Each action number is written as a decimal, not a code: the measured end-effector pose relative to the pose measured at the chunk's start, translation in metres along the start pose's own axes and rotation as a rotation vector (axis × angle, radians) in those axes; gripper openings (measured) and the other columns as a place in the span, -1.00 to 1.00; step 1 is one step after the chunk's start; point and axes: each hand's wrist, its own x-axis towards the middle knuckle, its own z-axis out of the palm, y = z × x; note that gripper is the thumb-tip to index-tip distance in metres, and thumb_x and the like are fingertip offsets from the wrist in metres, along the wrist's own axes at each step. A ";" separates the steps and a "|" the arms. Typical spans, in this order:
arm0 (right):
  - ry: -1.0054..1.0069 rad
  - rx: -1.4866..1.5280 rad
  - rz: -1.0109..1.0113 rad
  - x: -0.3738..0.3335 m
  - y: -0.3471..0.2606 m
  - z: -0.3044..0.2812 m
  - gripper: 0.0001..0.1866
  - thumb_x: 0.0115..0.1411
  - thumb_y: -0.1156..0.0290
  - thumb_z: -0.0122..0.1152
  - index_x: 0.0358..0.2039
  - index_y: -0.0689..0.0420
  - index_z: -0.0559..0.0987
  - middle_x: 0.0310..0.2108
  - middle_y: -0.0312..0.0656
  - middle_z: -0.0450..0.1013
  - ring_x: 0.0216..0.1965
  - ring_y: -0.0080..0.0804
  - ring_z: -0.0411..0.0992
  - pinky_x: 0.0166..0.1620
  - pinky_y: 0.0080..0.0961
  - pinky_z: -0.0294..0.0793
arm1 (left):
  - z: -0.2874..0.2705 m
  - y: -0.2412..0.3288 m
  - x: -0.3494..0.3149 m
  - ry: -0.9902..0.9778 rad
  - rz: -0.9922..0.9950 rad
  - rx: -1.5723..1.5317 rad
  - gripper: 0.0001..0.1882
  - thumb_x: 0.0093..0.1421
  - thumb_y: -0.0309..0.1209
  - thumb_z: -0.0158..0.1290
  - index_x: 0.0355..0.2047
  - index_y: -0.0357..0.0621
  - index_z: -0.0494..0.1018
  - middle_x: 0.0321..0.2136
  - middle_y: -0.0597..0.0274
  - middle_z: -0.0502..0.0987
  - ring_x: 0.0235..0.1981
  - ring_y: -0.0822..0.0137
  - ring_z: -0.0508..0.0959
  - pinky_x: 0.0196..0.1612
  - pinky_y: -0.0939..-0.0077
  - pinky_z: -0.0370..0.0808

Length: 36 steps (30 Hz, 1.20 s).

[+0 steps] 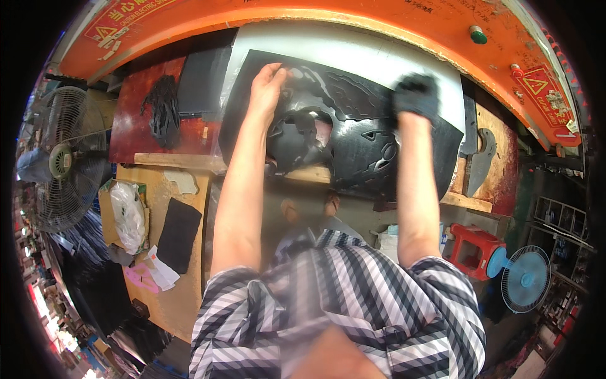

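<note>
A large glossy black sheet (363,95), with raised and cut-out shapes, lies across the white work surface (290,39) and reaches past its near edge. Through a ragged hole left of its middle, something pale shows. My bare left hand (266,91) pinches the sheet's upper left part between thumb and fingers. On my right hand (415,98) is a black glove. It is over the sheet's far right edge, its fingers smeared by motion, so its grip is unclear.
An orange machine frame (391,25) arches over the far side. Black strips (163,107) lie left, and a grey curved blade-like piece (481,163) right. A side table (180,303) holds a plastic bag (128,215) and a dark pad (179,235). A red stool (470,249) and fans (527,278) stand nearby.
</note>
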 end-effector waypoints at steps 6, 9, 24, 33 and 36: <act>0.052 -0.198 -0.091 -0.063 -0.083 -0.019 -0.70 0.17 0.10 -0.06 -0.60 -0.07 0.45 -0.60 -0.27 0.41 -0.51 -0.41 0.37 -0.37 -0.46 0.34 | -0.008 -0.006 0.020 0.057 -0.010 -0.141 -0.78 0.23 -0.38 -0.03 -0.16 -0.21 0.39 -0.34 0.30 0.50 -0.25 0.42 0.45 -0.04 0.52 0.27; -0.393 -1.713 -0.407 -0.084 -0.033 -0.004 -0.48 -0.08 0.08 0.34 -0.17 0.17 0.54 -0.19 -0.10 0.47 -0.15 -0.19 0.44 -0.02 -0.38 0.41 | -0.025 -0.002 0.026 0.056 -0.133 -0.496 -0.83 0.19 -0.34 0.04 -0.25 -0.10 0.42 -0.42 0.35 0.50 -0.28 0.32 0.49 -0.06 0.40 0.33; 0.205 -0.820 0.596 -0.069 -0.013 0.021 -0.63 0.23 0.15 0.02 -0.18 0.22 0.50 -0.42 -0.10 0.48 -0.61 -0.41 0.39 -0.60 -0.55 0.36 | -0.008 0.005 -0.001 -0.096 -0.138 -0.087 -0.55 0.24 -0.04 -0.10 -0.39 -0.21 0.51 -0.48 0.30 0.53 -0.37 0.49 0.46 -0.21 0.63 0.33; -0.292 -1.352 0.031 -0.085 0.016 0.011 -0.70 0.00 0.43 0.22 -0.20 0.20 0.57 -0.31 -0.17 0.52 -0.29 -0.42 0.45 -0.21 -0.52 0.44 | 0.003 0.010 -0.007 -0.009 0.127 0.131 -0.41 0.02 -0.30 0.23 0.04 -0.26 0.32 0.01 0.09 0.36 0.03 0.31 0.36 0.12 0.42 0.25; -0.259 -1.238 0.129 -0.077 0.021 -0.001 -0.73 0.05 0.49 0.20 -0.18 0.20 0.56 -0.29 -0.21 0.52 -0.26 -0.48 0.44 -0.15 -0.57 0.42 | 0.007 0.034 -0.014 0.050 0.276 0.243 -0.50 -0.01 -0.32 0.25 -0.07 -0.24 0.42 -0.07 0.11 0.45 -0.01 0.32 0.41 0.06 0.44 0.34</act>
